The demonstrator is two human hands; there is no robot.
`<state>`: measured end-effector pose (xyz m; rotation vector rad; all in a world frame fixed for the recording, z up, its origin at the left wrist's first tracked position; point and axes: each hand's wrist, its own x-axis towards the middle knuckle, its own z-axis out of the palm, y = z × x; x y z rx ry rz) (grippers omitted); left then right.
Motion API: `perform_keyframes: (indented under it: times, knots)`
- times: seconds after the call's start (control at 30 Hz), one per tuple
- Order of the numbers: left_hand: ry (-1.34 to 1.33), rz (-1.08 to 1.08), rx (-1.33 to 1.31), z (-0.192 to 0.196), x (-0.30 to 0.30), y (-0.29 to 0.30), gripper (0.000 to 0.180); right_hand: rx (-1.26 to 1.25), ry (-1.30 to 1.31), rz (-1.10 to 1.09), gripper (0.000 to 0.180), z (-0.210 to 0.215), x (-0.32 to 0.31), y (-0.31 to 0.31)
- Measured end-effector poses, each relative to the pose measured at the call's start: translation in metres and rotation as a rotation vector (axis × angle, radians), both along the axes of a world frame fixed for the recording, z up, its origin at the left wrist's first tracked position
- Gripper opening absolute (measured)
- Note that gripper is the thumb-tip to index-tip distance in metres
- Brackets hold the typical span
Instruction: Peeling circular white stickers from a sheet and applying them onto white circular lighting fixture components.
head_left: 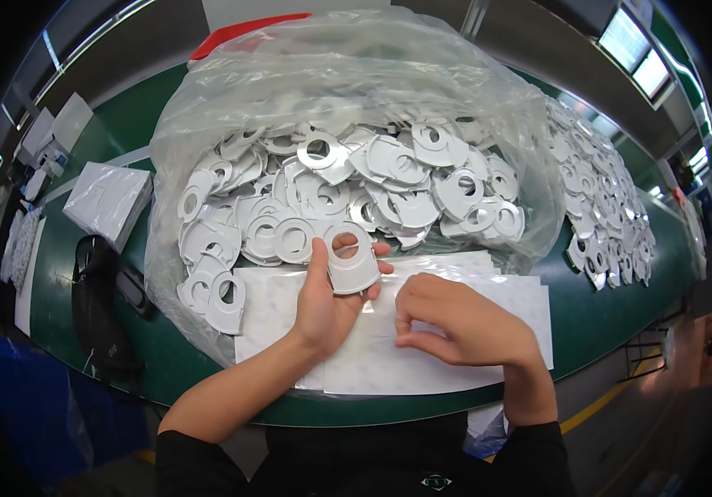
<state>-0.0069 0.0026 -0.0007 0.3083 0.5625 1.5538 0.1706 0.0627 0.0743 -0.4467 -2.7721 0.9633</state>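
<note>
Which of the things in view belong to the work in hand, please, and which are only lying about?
Seem part of the work:
white holed part, in the left grip
similar parts inside the clear bag
white sheets, beneath the right grip

Seem only lying about:
wrapped white packet, at left
black item near it
red item behind the bag

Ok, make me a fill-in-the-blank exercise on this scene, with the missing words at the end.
1. The white part is held in the person's ____ hand.
2. The right hand is over sheets coloured ____.
3. The table is coloured ____.
4. A second pile lies outside the bag, toward the picture's ____ edge.

Missing words: left; white; green; right.
</note>
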Motion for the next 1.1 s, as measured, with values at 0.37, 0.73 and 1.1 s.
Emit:
perform_keyframes:
  times: [0.37,0.73,1.1]
  knots:
    - [0.231,-0.238,-0.003,0.001,0.0,-0.003,0.065,-0.666,0.521,-0.389,0.009,-0.032,-0.019,0.01]
    - [0.298,-0.222,0.025,-0.005,0.002,-0.001,0.067,-0.869,0.517,-0.449,0.013,-0.048,-0.029,0.007]
    - [0.322,-0.217,-0.009,-0.001,0.003,-0.002,0.067,-0.882,0.523,-0.444,0.014,-0.05,-0.028,0.008]
